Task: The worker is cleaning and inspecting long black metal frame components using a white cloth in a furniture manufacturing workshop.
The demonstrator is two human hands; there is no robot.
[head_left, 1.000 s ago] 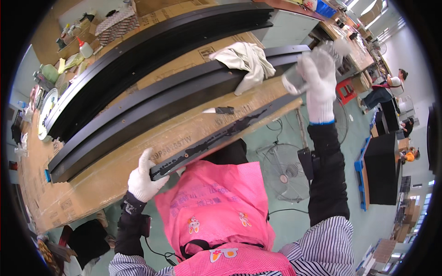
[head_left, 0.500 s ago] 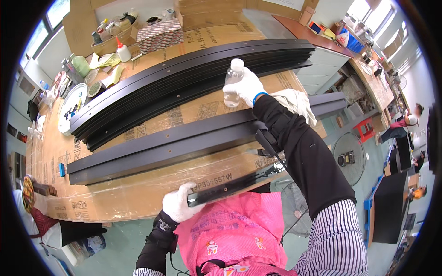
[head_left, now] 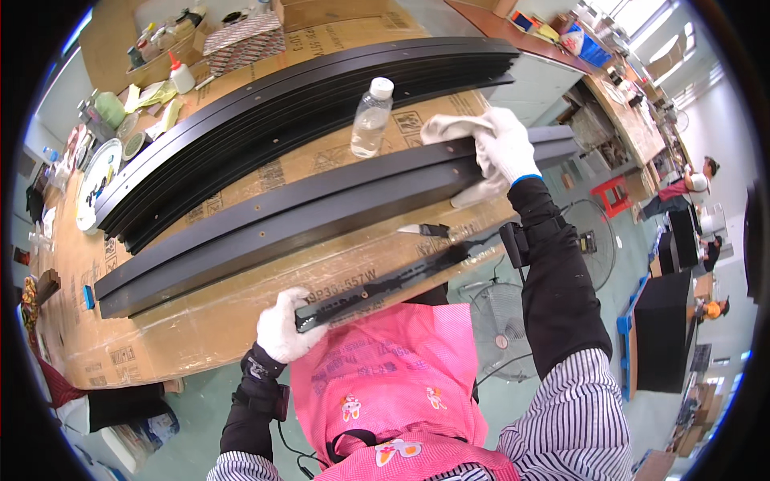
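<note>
My left hand (head_left: pixel 287 327), in a white glove, grips the near-left end of a narrow black strip (head_left: pixel 385 287) at the table's front edge. Glossy, wet-looking streaks mark the strip's upper face. Farther right, my gloved right hand (head_left: pixel 508 148) is closed on a whitish cloth (head_left: pixel 451 128) draped over a long dark profile bar (head_left: pixel 281 218). A clear bottle (head_left: pixel 370 124) with a white cap stands upright behind that bar, partly filled with clear liquid. Between bar and strip lies a knife (head_left: pixel 425 230) with a dark handle.
A stack of long black bars (head_left: pixel 305 104) spans the back of the cardboard-covered table (head_left: pixel 160 345). Behind it are a red-tipped squeeze bottle (head_left: pixel 181 74) and a patterned box (head_left: pixel 245 46). Fans (head_left: pixel 501 329) stand on the floor at right; other people are farther off.
My right hand has let go of the bottle, which now stands on the table, and has moved right and taken hold of the cloth. My left hand still holds the strip.
</note>
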